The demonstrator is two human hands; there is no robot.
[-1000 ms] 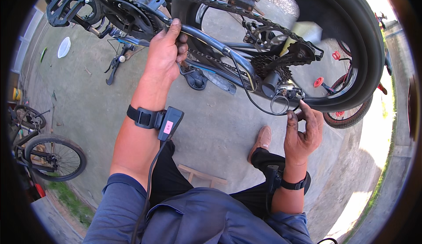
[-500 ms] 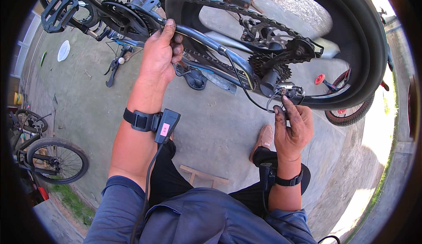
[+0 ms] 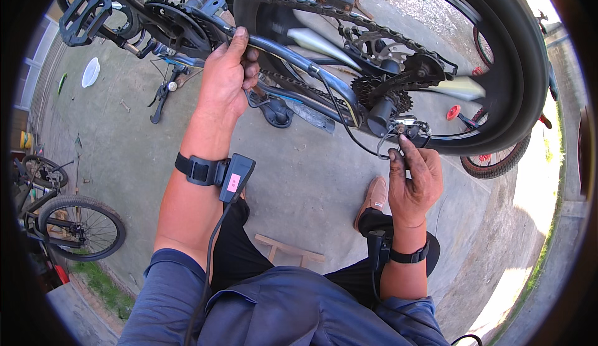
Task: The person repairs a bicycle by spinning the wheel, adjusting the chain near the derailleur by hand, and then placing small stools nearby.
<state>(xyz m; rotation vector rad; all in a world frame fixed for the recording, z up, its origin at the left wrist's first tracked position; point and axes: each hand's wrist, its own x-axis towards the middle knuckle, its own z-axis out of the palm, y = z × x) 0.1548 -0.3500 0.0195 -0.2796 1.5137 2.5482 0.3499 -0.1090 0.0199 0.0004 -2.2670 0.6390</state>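
Now the right hand [image 3: 414,181] has risen to the derailleur [image 3: 408,128].

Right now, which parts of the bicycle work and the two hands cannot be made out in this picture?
Head view only:
- Right hand: its fingertips cover the small part at the rear derailleur, so its grip there is unclear.
- Left hand: the palm side on the frame tube is hidden by the hand's back.
- Rear wheel: motion blur hides the spokes; the upper edge cuts off the rim.
- Pedal: partly lost in the dark fisheye rim.
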